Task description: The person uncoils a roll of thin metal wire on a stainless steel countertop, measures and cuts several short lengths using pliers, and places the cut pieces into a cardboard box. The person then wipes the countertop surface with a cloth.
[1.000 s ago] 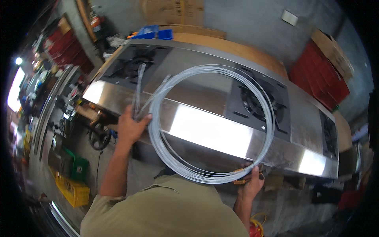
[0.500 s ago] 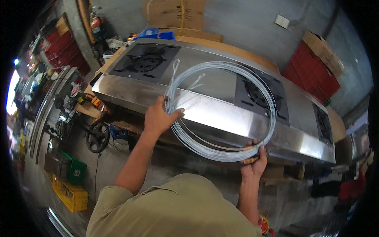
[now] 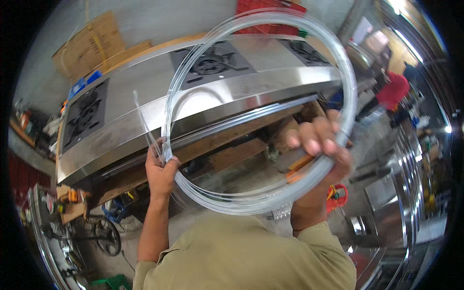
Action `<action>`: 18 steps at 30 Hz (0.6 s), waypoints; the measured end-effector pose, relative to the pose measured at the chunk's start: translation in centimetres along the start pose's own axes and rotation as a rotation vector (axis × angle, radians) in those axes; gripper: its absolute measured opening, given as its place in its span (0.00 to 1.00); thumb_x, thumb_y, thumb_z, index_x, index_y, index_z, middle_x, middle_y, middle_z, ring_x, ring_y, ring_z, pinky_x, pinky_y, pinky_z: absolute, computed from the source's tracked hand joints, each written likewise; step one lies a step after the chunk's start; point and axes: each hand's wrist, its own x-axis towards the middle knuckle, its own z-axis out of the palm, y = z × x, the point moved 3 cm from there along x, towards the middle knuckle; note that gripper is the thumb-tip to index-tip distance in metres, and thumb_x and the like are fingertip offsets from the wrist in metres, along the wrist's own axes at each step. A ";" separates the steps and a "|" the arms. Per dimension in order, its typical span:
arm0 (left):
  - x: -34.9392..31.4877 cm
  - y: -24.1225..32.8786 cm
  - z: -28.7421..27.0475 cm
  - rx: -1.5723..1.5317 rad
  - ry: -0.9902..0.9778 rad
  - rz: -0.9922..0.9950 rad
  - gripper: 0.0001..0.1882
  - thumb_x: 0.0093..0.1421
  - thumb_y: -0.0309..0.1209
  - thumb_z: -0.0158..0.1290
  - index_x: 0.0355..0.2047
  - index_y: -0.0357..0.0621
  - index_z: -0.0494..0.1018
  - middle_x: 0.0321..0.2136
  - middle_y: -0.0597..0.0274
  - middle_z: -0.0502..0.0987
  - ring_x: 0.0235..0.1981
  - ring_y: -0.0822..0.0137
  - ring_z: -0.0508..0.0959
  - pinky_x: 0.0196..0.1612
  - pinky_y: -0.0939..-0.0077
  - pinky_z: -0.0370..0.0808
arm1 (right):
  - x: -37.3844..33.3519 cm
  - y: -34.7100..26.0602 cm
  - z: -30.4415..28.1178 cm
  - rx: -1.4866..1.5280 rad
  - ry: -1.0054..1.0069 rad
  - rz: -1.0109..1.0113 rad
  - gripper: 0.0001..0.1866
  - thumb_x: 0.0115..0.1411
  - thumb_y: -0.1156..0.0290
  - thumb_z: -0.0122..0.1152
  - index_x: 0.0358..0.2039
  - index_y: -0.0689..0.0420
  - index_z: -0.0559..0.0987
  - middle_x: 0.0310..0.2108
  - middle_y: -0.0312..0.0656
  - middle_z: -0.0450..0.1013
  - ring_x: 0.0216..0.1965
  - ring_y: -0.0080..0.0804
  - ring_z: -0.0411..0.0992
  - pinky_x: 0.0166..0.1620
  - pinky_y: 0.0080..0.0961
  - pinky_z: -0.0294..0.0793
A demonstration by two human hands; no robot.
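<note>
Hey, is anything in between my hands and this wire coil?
Nothing visible at your left hand, which touches the wire coil directly. An orange object shows near your right hand; blur hides whether it sits between hand and coil.

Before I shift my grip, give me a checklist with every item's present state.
1. Left hand closed on the wire coil: ok, at its left side.
2. Right hand secure on the coil: cannot tell; fingers curl at the lower right, motion-blurred.
3. Loose wire ends tucked in: not ok; they stick up beside the left hand.
4. Coil lifted off the stainless steel stove top: ok, held up in front.
5. Orange item near the right hand identified: cannot tell, blurred.
</note>
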 end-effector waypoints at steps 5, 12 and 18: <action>2.3 4.3 8.8 0.372 -0.421 0.295 0.28 0.54 0.38 0.60 0.54 0.44 0.69 0.30 0.52 0.80 0.29 0.64 0.79 0.38 0.70 0.74 | -3.3 -13.8 3.4 -0.353 -0.177 -0.195 0.19 0.58 0.76 0.59 0.50 0.56 0.68 0.33 0.32 0.72 0.41 0.29 0.71 0.53 0.37 0.61; 5.2 -2.2 15.5 0.551 -0.625 0.088 0.24 0.55 0.42 0.60 0.49 0.42 0.73 0.34 0.44 0.81 0.36 0.52 0.81 0.43 0.65 0.75 | -12.2 -26.1 -0.7 -1.102 0.634 -0.362 0.13 0.57 0.70 0.60 0.39 0.65 0.77 0.30 0.44 0.75 0.34 0.36 0.74 0.46 0.37 0.73; 4.1 -14.4 18.0 0.925 -0.663 0.012 0.27 0.55 0.44 0.60 0.49 0.39 0.73 0.38 0.41 0.80 0.40 0.44 0.79 0.47 0.56 0.74 | -13.2 -35.1 -19.5 -1.545 1.205 0.052 0.06 0.52 0.71 0.61 0.28 0.59 0.78 0.24 0.40 0.75 0.24 0.28 0.73 0.26 0.26 0.70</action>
